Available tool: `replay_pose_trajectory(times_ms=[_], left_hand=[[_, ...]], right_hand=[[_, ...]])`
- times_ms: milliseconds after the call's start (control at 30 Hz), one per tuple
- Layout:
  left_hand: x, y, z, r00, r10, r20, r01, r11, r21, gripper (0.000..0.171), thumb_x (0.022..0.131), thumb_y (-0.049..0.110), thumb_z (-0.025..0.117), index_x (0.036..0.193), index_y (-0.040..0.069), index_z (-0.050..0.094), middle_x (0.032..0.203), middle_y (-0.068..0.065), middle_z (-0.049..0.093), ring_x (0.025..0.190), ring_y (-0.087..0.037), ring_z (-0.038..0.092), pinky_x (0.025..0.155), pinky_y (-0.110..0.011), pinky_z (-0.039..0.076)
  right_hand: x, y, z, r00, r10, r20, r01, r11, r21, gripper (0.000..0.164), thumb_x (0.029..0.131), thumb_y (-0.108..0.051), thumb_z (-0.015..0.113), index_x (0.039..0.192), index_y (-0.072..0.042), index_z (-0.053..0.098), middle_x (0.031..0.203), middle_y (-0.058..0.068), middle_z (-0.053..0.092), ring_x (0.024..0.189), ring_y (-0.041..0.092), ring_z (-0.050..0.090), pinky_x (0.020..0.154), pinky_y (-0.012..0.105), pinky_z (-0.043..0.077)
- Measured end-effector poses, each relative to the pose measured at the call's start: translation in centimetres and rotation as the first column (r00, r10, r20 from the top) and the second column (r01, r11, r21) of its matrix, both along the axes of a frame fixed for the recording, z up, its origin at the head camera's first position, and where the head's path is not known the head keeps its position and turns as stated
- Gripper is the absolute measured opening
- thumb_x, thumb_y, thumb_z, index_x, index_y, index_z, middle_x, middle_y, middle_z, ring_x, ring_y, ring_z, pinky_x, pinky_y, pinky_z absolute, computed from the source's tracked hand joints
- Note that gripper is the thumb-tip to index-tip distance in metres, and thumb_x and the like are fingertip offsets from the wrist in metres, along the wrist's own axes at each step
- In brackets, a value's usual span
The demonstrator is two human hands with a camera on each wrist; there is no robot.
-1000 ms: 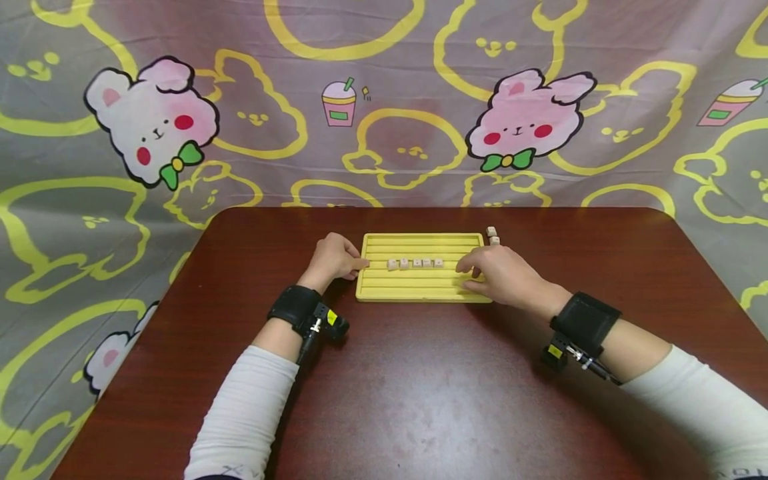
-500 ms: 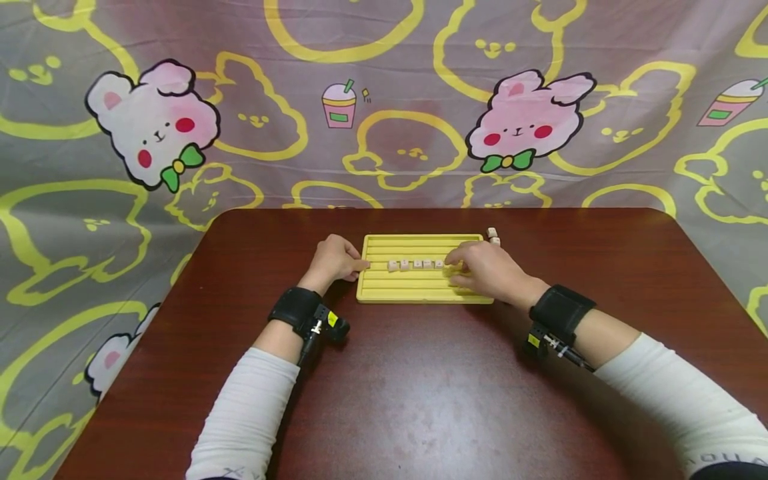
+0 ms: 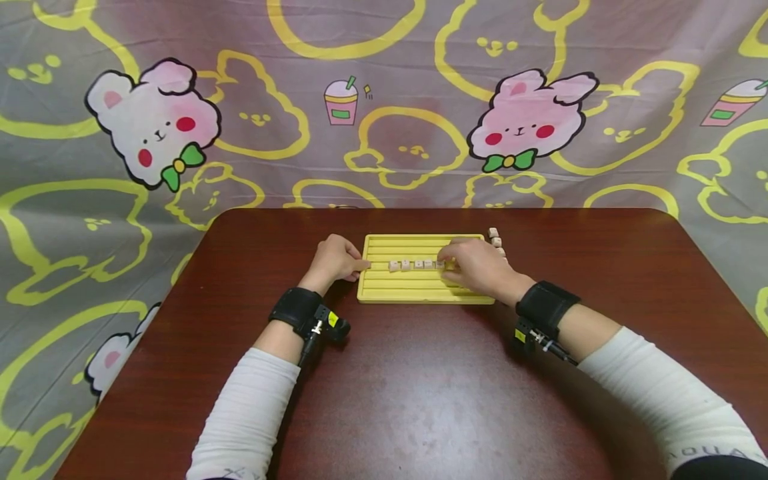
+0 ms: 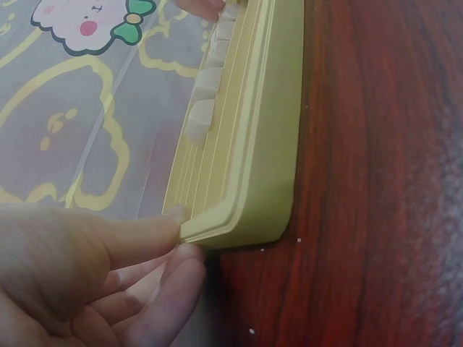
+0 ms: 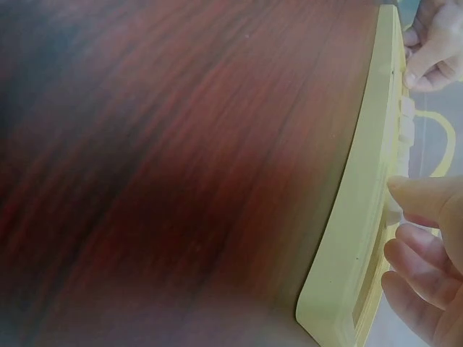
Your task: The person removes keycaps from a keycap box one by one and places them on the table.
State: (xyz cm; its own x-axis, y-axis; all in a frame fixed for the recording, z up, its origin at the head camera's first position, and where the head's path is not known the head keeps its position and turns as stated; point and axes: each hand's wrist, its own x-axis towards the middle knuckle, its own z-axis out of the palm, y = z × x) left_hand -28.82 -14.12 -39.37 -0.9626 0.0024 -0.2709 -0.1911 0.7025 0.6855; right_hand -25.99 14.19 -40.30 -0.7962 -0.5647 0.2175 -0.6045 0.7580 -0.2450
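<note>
Yellow tray point(image 3: 396, 294), flat on tabletop point(image 3: 384, 373) | white cubes point(image 3: 405, 265), rowed in one groove, presumably for alignment | left hand point(image 3: 336, 259): pinching tray's left edge, likely steadying | right hand point(image 3: 480, 265): nearly closed, pinching end cube point(image 3: 440, 265)

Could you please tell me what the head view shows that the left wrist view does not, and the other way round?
Only the head view: the loose cubes beyond the tray's right end, the white sleeves and the black wrist straps.

Only the left wrist view: tiny white specks near the tray's corner.

Both: the left hand gripping the yellow tray, a row of pale cubes in it, the right hand, at least partly, the table and the patterned cloth.
</note>
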Motion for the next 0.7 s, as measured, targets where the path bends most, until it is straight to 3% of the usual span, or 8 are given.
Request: replay_pose_trajectory(times_ms=[700], left_hand=[[0.21, -0.15, -0.21, 1.0, -0.006, -0.028, 0.006, 1.0, -0.019, 0.026, 0.084, 0.015, 0.08, 0.099, -0.004, 0.072, 0.096, -0.021, 0.073, 0.052, -0.008, 0.065, 0.057, -0.025, 0.061]], right_hand=[[-0.25, -1.03, -0.02, 0.999, -0.047, 0.025, 0.046, 0.998, 0.041, 0.023, 0.09, -0.022, 0.074, 0.111, -0.014, 0.073, 0.107, 0.004, 0.073, 0.093, 0.02, 0.07, 0.078, 0.038, 0.058]])
